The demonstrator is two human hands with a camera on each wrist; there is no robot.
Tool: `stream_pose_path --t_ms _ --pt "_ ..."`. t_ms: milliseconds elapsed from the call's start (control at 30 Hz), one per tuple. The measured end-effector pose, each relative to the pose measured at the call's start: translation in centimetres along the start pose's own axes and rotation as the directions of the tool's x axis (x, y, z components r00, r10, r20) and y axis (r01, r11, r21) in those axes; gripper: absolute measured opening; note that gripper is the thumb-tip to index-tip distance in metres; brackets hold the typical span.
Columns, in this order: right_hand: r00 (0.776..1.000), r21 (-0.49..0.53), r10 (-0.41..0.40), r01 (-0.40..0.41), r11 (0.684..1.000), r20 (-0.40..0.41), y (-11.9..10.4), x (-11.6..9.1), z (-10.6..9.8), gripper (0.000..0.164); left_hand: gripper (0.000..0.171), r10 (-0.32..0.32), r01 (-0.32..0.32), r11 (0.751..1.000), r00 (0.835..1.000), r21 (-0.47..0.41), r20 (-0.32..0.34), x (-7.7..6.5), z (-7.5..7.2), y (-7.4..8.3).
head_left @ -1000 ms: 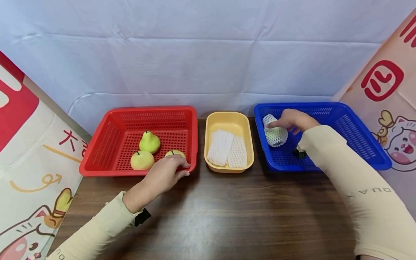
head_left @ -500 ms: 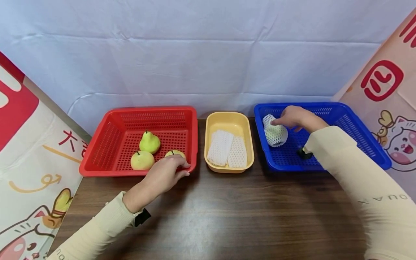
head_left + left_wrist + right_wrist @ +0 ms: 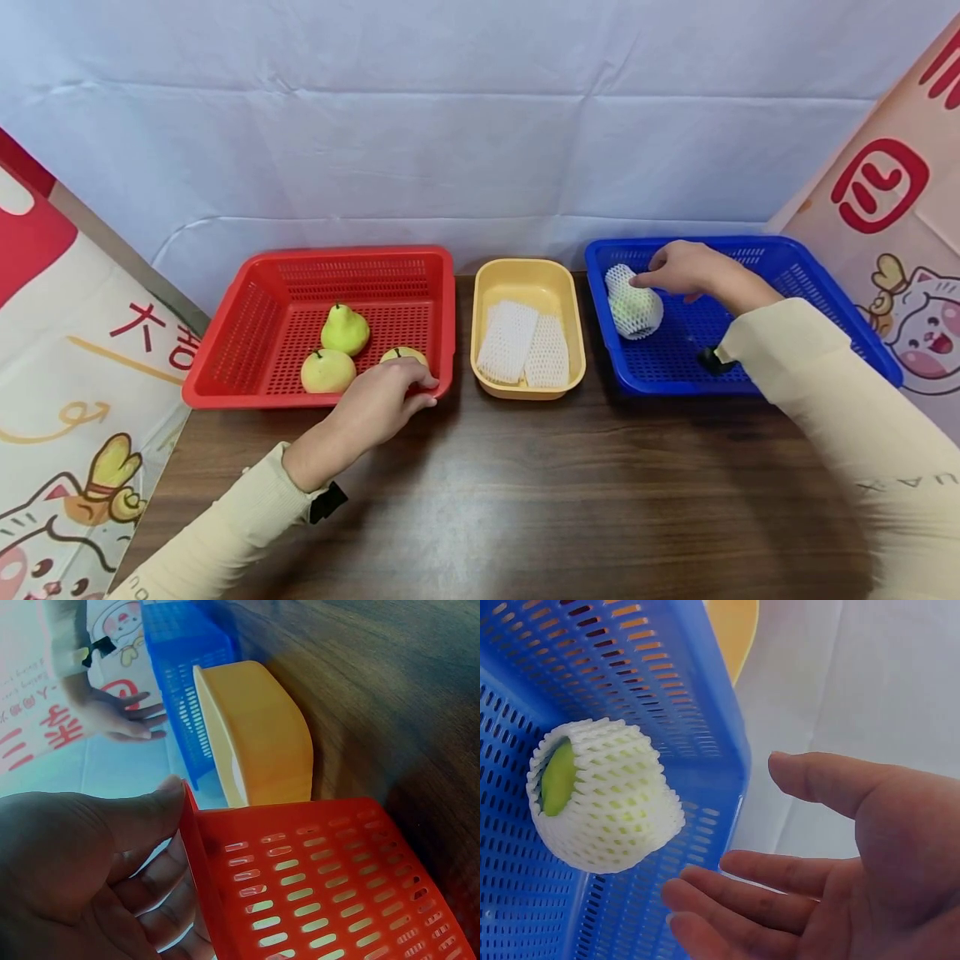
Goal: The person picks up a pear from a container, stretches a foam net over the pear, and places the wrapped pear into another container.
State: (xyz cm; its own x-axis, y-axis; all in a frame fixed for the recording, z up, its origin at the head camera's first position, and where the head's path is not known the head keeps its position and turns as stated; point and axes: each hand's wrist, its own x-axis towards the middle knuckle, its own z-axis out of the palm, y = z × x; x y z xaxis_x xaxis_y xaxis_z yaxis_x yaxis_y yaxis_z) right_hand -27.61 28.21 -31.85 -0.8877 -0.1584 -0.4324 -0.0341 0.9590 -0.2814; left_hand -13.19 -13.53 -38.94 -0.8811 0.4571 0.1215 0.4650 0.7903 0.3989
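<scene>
My left hand (image 3: 382,400) grips the front right rim of the red basket (image 3: 300,885), thumb on one side and fingers on the other in the left wrist view. Inside that basket lie a green pear (image 3: 346,330) and two round pale yellow pears (image 3: 328,371), one of them partly behind the hand. My right hand (image 3: 885,877), its fingers spread and holding nothing, hovers over the blue basket (image 3: 678,337). Near it, a green pear in a white foam net (image 3: 615,796) lies at the left of the blue basket.
Between the baskets stands a yellow tray (image 3: 528,279) with flat white foam nets (image 3: 510,342) in it. All three containers sit on a dark wooden table (image 3: 525,492). A pale cloth (image 3: 450,125) hangs behind, with printed panels at both sides.
My right hand has drawn back to the right, away from the netted pear, which stays where it was. The left hand keeps its place on the red basket.
</scene>
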Motion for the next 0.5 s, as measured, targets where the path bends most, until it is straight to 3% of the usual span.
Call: stream_pose_path --t_ms 500 --pt "0.986 -0.038 -0.113 0.109 0.993 -0.12 -0.8 -2.4 0.3 0.063 0.017 0.004 -0.004 1.0 1.0 -0.006 -0.008 0.0 -0.1 0.0"
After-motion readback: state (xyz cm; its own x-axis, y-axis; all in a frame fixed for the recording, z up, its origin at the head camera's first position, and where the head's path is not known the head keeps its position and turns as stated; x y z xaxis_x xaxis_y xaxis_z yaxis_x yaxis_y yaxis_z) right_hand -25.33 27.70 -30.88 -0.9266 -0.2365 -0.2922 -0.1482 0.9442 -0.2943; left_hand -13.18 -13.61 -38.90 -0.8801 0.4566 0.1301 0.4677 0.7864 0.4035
